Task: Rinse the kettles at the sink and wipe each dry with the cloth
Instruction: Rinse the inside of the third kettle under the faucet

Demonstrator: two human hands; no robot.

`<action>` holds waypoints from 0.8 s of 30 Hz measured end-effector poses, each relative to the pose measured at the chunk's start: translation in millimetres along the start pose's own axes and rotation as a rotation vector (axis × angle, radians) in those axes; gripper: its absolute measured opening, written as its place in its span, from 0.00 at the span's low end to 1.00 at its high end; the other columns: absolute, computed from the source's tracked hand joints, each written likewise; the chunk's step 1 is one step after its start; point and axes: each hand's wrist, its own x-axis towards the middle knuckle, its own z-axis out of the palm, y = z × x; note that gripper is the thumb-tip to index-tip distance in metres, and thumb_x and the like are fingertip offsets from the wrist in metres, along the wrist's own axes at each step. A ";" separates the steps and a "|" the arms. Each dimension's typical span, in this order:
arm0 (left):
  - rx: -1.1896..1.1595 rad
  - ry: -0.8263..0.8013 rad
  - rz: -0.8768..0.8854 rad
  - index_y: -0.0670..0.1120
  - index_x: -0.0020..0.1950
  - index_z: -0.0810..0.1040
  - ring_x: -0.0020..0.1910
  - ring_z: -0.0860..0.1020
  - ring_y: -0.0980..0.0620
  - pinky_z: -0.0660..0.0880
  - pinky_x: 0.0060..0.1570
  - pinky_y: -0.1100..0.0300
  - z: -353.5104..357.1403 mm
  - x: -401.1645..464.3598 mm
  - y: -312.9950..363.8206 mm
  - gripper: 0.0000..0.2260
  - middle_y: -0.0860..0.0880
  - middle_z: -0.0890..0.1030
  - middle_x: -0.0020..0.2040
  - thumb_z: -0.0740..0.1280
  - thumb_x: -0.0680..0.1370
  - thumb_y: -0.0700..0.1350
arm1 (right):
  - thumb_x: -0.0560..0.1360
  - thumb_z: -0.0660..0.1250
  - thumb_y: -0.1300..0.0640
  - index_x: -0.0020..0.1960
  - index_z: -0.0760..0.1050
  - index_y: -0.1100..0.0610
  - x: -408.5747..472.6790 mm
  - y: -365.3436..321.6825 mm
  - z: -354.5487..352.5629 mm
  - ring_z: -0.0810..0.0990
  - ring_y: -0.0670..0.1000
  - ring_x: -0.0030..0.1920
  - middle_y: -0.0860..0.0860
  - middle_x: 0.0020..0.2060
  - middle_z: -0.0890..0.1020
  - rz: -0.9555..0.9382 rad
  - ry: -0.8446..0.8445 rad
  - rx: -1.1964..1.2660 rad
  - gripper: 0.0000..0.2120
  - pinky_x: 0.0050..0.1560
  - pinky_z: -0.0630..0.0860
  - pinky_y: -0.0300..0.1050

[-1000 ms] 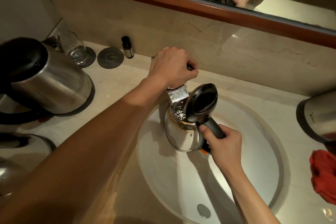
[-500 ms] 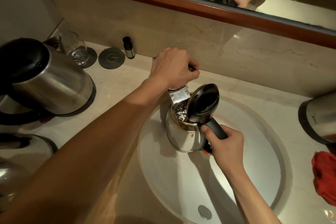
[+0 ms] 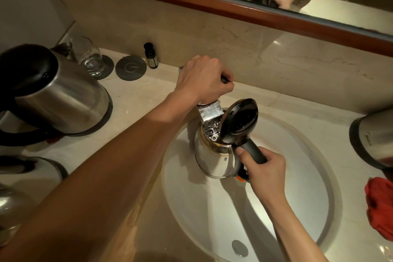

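Note:
A steel kettle (image 3: 209, 159) with its black lid (image 3: 239, 120) flipped open hangs over the white sink basin (image 3: 297, 187), under the tap spout (image 3: 209, 111). Water runs from the spout into the kettle. My right hand (image 3: 264, 173) grips the kettle's black handle. My left hand (image 3: 204, 81) is curled round the tap lever above the spout. A red cloth (image 3: 379, 206) lies on the counter at the right edge.
Another steel kettle (image 3: 57, 95) stands on the counter at left, two more (image 3: 27, 178) below it, and one (image 3: 374, 138) at the right edge. A glass (image 3: 90, 57), a round coaster (image 3: 130, 67) and a small dark bottle (image 3: 151, 55) sit by the back wall. The drain (image 3: 239, 248) is at the basin's near side.

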 end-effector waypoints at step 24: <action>0.006 0.002 0.000 0.58 0.51 0.85 0.51 0.81 0.49 0.66 0.47 0.60 -4.4 -2.0 2.9 0.10 0.58 0.86 0.47 0.66 0.76 0.56 | 0.63 0.75 0.39 0.31 0.69 0.64 1.1 -0.4 -0.1 0.66 0.53 0.31 0.54 0.26 0.66 -0.007 0.002 -0.001 0.29 0.34 0.76 0.68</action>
